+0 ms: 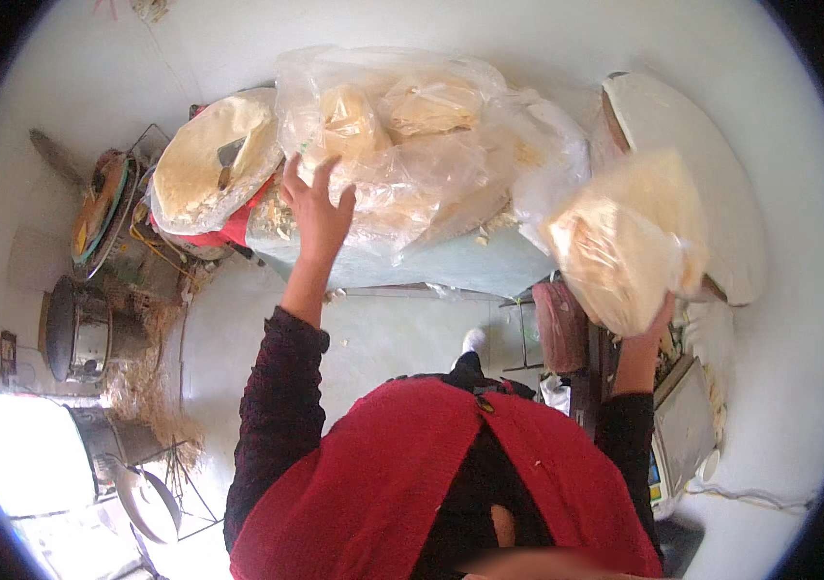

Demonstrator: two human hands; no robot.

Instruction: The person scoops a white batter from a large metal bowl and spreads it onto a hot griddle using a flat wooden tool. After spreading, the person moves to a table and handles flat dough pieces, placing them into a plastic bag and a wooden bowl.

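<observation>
My right hand [660,319] grips the lower right of a clear plastic bag of pale yellow, flat food [619,239], blurred at its upper part; most of the fingers are hidden by it. My left hand [321,210] is raised with fingers spread at the near left part of a large clear plastic bag [426,196]. Smaller packed bags of similar pale food [430,109] lie in or under that plastic. Left of it rests a round, pale yellow padded thing [212,163] with a dark object [232,152] on top.
The plastic lies on a table with a pale green cover [448,254], crumbs along its edge. At right are a white rounded board or lid [695,181], a reddish rolled thing [561,326] and a weighing scale [684,435]. Metal pots [89,330] and a pan [147,504] stand left.
</observation>
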